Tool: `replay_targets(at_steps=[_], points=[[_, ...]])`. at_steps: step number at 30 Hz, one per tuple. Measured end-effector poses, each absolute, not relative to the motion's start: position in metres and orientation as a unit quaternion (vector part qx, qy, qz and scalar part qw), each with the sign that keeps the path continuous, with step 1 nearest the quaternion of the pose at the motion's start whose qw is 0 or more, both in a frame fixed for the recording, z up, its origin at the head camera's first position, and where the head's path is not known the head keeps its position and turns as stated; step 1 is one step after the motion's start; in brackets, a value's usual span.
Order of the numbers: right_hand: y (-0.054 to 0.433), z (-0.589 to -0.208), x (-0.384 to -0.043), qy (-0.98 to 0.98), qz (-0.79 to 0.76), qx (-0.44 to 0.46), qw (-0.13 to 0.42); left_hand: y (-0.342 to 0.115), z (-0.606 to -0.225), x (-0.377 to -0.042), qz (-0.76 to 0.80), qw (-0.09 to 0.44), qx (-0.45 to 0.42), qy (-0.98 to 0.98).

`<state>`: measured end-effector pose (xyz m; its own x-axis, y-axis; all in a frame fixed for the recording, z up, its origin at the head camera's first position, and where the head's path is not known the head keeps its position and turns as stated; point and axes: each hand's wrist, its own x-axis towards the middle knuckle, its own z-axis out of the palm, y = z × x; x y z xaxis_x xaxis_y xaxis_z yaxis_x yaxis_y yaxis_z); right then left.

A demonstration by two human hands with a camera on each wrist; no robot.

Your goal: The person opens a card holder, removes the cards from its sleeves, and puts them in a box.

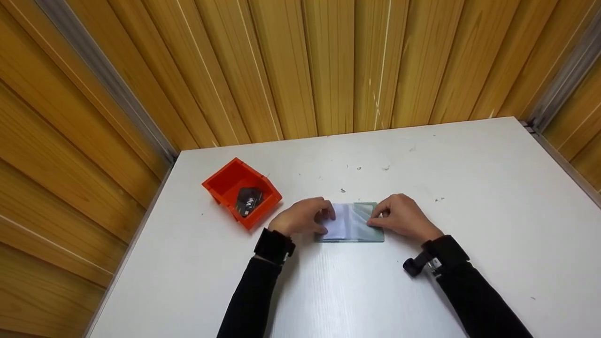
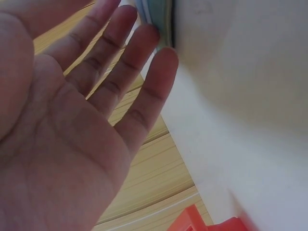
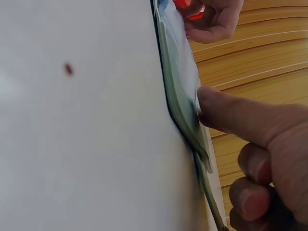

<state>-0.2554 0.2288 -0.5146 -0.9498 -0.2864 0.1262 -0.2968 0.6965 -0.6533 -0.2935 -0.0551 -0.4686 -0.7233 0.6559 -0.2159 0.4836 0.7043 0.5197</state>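
Observation:
An opened card holder [image 1: 347, 230] with clear plastic pages and a pale green cover lies flat on the white table, in front of the person. My left hand [image 1: 304, 217] is at its left side, fingers spread and gently bent; in the left wrist view the fingertips [image 2: 166, 60] reach the holder's edge [image 2: 161, 19]. On the right side, my right hand [image 1: 401, 218] pinches a clear plastic page between thumb and index finger. The right wrist view shows that fingertip [image 3: 207, 98] against the page, the other fingers curled, and the green cover [image 3: 175, 96] beneath.
To the left of the left hand, an orange-red bin [image 1: 225, 180] holds dark cards [image 1: 249, 201], one marked "Vip". Yellow wood-patterned panels [image 1: 328, 70] stand behind the table and at both sides. Small dark marks [image 1: 342, 190] dot the tabletop.

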Motion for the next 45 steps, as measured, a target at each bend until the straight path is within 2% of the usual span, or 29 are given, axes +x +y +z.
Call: replay_targets(at_steps=[4,8,12,15,19,22,26,30,36,39,42,45], points=[[0.227,-0.513,-0.256,-0.905,0.39,0.172,-0.015,-0.054,-0.467,-0.294,0.22,0.2,0.317,0.901],[0.224,-0.512,-0.254,-0.861,0.457,0.201,-0.098,-0.054,-0.466,-0.296,0.228,0.197,0.311,0.902],[0.215,-0.512,-0.249,-0.867,0.416,0.229,-0.149,-0.055,-0.465,-0.297,0.267,0.206,0.271,0.902],[0.211,-0.513,-0.247,-0.894,0.352,0.245,-0.131,-0.056,-0.466,-0.297,0.291,0.211,0.242,0.901],[0.213,-0.514,-0.247,-0.902,0.343,0.236,-0.116,-0.054,-0.469,-0.297,0.274,0.181,0.25,0.911],[0.218,-0.513,-0.249,-0.911,0.335,0.215,-0.109,-0.052,-0.471,-0.296,0.241,0.157,0.27,0.919],[0.228,-0.511,-0.252,-0.927,0.315,0.179,-0.101,-0.049,-0.47,-0.293,0.224,0.158,0.276,0.921],[0.238,-0.507,-0.253,-0.937,0.295,0.152,-0.106,-0.047,-0.468,-0.291,0.217,0.172,0.277,0.92],[0.242,-0.502,-0.253,-0.941,0.286,0.13,-0.123,-0.022,-0.466,-0.278,0.194,0.137,0.303,0.923],[0.242,-0.504,-0.252,-0.94,0.289,0.133,-0.124,-0.008,-0.472,-0.269,0.198,0.124,0.279,0.931],[0.243,-0.506,-0.252,-0.939,0.29,0.137,-0.121,-0.001,-0.477,-0.266,0.23,0.132,0.244,0.933],[0.242,-0.506,-0.254,-0.938,0.292,0.145,-0.116,0.0,-0.48,-0.267,0.333,0.186,0.216,0.899]])
